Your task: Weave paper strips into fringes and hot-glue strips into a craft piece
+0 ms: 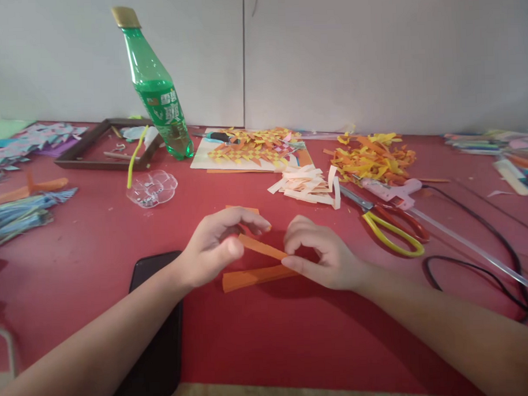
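My right hand (320, 251) pinches one end of an orange paper strip (263, 247) between thumb and fingertips. The strip slants up toward my left hand (222, 243), whose thumb and fingers are apart beside its free end. Beneath the strip, a wider folded orange paper piece (253, 277) lies on the red table (252, 343), its right end partly under my right hand. Behind my left fingers, another bit of orange paper (242, 210) shows on the table.
A phone (158, 334) lies under my left forearm. Scissors (390, 222) and a pink glue gun (396, 192) with a black cord are at right. Cream strips (309, 185), a yellow-orange paper heap (373, 158), a green bottle (160, 97) and a brown frame (93, 165) stand farther back.
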`<state>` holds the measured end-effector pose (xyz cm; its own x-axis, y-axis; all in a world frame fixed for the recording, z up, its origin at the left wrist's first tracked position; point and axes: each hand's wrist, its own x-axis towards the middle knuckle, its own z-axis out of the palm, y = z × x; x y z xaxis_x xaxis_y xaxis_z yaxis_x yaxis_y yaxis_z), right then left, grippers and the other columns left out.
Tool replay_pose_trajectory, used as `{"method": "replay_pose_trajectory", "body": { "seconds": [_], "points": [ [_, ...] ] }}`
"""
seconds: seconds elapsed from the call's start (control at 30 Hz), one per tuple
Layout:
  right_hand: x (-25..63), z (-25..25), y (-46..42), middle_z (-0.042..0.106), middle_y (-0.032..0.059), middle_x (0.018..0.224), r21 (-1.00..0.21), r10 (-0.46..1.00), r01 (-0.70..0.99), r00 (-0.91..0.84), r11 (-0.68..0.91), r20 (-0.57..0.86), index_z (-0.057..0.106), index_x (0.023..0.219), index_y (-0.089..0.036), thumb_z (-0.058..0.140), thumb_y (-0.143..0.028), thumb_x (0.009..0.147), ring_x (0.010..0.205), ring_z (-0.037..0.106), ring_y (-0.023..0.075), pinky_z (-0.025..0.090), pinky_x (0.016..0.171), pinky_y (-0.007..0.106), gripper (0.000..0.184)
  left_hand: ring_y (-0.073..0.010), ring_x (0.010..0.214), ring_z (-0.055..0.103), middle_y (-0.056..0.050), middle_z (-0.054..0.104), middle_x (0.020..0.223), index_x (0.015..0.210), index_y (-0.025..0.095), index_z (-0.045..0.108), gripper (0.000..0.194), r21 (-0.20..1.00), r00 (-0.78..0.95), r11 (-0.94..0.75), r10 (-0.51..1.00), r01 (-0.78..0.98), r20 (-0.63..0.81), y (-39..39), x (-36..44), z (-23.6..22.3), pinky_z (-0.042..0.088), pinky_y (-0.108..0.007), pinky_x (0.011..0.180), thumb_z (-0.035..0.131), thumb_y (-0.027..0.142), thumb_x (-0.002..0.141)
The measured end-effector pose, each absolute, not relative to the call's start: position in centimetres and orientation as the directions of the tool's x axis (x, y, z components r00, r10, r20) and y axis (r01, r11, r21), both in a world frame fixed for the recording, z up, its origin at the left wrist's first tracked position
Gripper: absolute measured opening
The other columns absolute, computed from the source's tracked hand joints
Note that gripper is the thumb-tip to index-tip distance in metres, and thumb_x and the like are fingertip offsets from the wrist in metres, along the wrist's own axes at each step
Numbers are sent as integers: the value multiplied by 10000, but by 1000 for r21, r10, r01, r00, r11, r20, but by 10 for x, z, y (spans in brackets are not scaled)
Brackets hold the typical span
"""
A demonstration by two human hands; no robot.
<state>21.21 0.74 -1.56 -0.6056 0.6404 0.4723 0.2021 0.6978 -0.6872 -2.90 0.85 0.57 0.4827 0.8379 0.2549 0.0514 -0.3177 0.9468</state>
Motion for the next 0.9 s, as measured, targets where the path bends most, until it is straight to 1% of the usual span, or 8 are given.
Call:
{"method": "replay_pose_trajectory", "body": {
  "seconds": [0.1,0.2,0.27,0.37,0.43,0.6,0.8,0.9],
  "points": [
    [211,-17,7,598,0,676,-708,686,239,-572,664,450,579,754,-222,637,-213,892,692,509,152,460,672,316,150,-226,875,694,-88,736,987,973,197,712,424,971,399,-215,903,104,157,6,-24,3,554,-309,759,739,566,766],
    [213,-19,6,606,0,728,-758,734,230,-525,610,431,593,807,-226,672,-199,863,697,546,144,484,671,306,100,-175,738,690,-61,751,884,869,193,715,224,954,250,-149,965,260,82,8,-19,-1,537,-264,641,746,408,811],
    [216,-19,5,631,12,801,-808,737,149,-527,570,423,619,931,-231,648,-177,870,736,601,148,519,713,319,86,-163,717,689,-52,755,876,868,192,712,201,953,243,-120,969,279,51,10,-18,-2,542,-268,658,744,383,814],
    [221,-18,4,695,65,968,-838,660,9,-620,546,423,646,1086,-233,501,-122,916,898,672,179,548,805,352,249,-167,750,695,-46,760,891,847,197,722,193,950,264,-108,964,292,29,13,-18,-2,551,-281,709,766,377,790],
    [222,-17,4,713,85,1048,-827,628,4,-653,562,423,671,1103,-235,441,-73,917,971,682,182,555,818,341,337,-172,758,698,-41,760,863,837,199,725,197,959,286,-89,958,270,8,13,-17,0,557,-285,712,775,381,780],
    [215,-21,6,747,68,994,-757,613,24,-604,653,509,628,1247,-269,627,-95,866,929,683,182,570,809,340,419,-164,745,708,-40,756,839,854,180,714,197,986,322,-9,946,164,-45,10,-14,2,573,-275,705,787,339,765],
    [211,-21,9,742,24,778,-703,533,-33,-628,710,567,710,946,-231,641,-206,923,744,649,151,538,840,369,77,-141,698,702,-42,755,848,908,163,716,205,983,356,36,929,178,-99,10,-13,4,580,-257,690,772,304,769],
    [213,-20,9,659,33,718,-734,593,16,-602,679,535,668,821,-196,571,-275,965,751,606,159,522,772,358,191,-145,737,717,-46,764,865,949,160,735,196,987,409,56,905,153,-115,11,-15,4,588,-256,731,728,295,807]
  ]
}}
